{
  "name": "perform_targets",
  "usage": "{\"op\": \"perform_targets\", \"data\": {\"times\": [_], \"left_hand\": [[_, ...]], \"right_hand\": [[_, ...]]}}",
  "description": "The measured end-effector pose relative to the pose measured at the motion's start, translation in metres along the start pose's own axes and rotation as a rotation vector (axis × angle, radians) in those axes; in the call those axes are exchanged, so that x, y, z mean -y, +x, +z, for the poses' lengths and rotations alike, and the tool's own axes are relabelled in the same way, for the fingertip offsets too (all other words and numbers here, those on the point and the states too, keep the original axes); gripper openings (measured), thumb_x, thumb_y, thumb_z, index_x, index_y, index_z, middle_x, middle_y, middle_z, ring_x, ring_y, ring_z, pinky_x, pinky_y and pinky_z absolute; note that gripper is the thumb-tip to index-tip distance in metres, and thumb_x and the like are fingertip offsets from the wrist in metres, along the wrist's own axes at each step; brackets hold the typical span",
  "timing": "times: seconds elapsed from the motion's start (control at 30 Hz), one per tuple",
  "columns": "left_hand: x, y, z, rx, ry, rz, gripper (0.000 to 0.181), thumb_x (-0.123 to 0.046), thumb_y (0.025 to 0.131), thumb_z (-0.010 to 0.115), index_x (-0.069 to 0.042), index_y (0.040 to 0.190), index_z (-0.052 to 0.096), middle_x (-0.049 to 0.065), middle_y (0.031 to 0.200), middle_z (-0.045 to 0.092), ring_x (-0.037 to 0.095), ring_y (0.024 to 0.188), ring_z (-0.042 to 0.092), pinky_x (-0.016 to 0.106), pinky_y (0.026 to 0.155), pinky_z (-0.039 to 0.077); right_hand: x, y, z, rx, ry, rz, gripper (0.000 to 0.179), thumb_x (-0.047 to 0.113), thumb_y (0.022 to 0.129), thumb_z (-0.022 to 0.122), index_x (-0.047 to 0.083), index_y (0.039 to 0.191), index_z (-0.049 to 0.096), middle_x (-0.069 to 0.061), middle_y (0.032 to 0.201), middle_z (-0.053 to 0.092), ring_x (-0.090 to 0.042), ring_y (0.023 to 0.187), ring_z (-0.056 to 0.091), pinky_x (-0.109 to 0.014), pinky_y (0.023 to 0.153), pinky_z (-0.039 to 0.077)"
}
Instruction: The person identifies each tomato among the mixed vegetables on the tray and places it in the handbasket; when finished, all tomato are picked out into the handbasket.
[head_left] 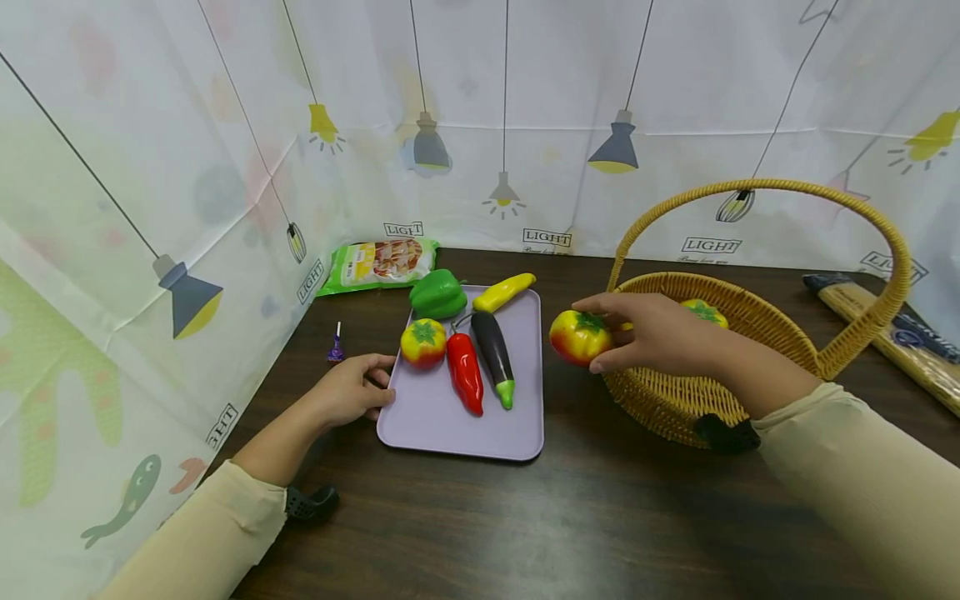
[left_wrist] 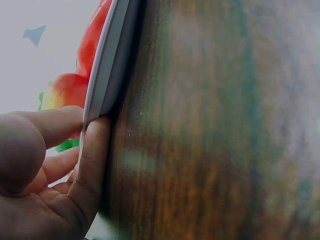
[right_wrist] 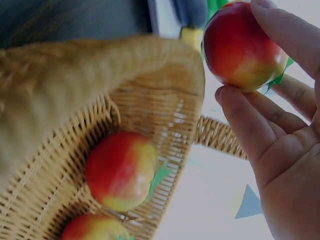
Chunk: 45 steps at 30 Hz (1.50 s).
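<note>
My left hand (head_left: 351, 388) pinches the left rim of a lilac tray (head_left: 461, 437), thumb on top and a finger under the edge in the left wrist view. On the tray lie a green bell pepper (head_left: 437, 294), a yellow pepper (head_left: 504, 292), a red-and-yellow tomato (head_left: 423, 343), a red chili pepper (head_left: 465, 373) and an eggplant (head_left: 492, 354). Between the tray and a wicker basket (head_left: 645, 400), my right hand (head_left: 660, 335) holds another red-and-yellow tomato (head_left: 576, 337) by thumb and fingers. Two similar tomatoes, one a whole tomato (right_wrist: 122, 171), sit inside the basket in the right wrist view.
A tall handle (head_left: 757, 185) arches over the basket. Behind the tray lies a green food packet (head_left: 382, 265); a purple-wrapped lollipop (head_left: 337, 346) is at the left. A long tan-and-black package (head_left: 888, 333) lies at the right, and a printed curtain (head_left: 517, 92) borders the table.
</note>
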<state>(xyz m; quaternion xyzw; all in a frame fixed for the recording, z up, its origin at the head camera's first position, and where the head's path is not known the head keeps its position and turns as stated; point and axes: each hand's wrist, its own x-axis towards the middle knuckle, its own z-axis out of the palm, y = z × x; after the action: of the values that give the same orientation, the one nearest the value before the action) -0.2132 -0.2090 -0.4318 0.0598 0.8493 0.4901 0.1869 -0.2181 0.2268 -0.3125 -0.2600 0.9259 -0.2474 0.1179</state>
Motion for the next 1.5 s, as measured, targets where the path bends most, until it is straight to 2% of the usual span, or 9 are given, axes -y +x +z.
{"op": "perform_targets", "data": {"times": [0.37, 0.83, 1.17, 1.5], "left_hand": [[-0.001, 0.000, -0.001, -0.002, 0.010, -0.006, 0.060, -0.003, 0.094, 0.070, 0.004, 0.148, 0.046, 0.017, 0.108, 0.056, 0.022, 0.077, 0.061, 0.036, 0.065, 0.059], [-0.002, -0.001, 0.000, -0.005, 0.021, 0.000, 0.060, -0.003, 0.094, 0.070, 0.004, 0.148, 0.045, 0.016, 0.107, 0.056, 0.021, 0.075, 0.061, 0.035, 0.064, 0.059], [-0.001, 0.000, 0.001, -0.003, 0.016, -0.017, 0.060, -0.004, 0.094, 0.071, 0.003, 0.148, 0.046, 0.017, 0.109, 0.057, 0.022, 0.078, 0.061, 0.036, 0.065, 0.059], [0.000, 0.001, 0.000, -0.001, 0.016, -0.009, 0.060, -0.003, 0.094, 0.070, 0.003, 0.149, 0.045, 0.017, 0.108, 0.056, 0.022, 0.077, 0.061, 0.036, 0.065, 0.059]], "right_hand": [[-0.012, -0.013, -0.016, -0.024, -0.012, 0.016, 0.081, 0.045, 0.085, 0.083, 0.014, 0.151, 0.048, -0.013, 0.140, 0.056, -0.034, 0.122, 0.057, -0.052, 0.096, 0.052], [-0.030, -0.022, -0.026, -0.087, -0.037, 0.033, 0.073, 0.045, 0.085, 0.083, 0.017, 0.146, 0.053, -0.008, 0.133, 0.061, -0.030, 0.119, 0.059, -0.053, 0.095, 0.050], [-0.056, -0.027, -0.036, -0.089, -0.041, 0.126, 0.081, 0.051, 0.086, 0.079, 0.018, 0.152, 0.046, -0.016, 0.141, 0.057, -0.040, 0.129, 0.052, -0.064, 0.100, 0.043], [-0.078, -0.029, -0.038, -0.082, -0.037, 0.161, 0.084, 0.051, 0.086, 0.079, 0.013, 0.153, 0.043, -0.023, 0.140, 0.055, -0.042, 0.127, 0.052, -0.063, 0.100, 0.042]]}}
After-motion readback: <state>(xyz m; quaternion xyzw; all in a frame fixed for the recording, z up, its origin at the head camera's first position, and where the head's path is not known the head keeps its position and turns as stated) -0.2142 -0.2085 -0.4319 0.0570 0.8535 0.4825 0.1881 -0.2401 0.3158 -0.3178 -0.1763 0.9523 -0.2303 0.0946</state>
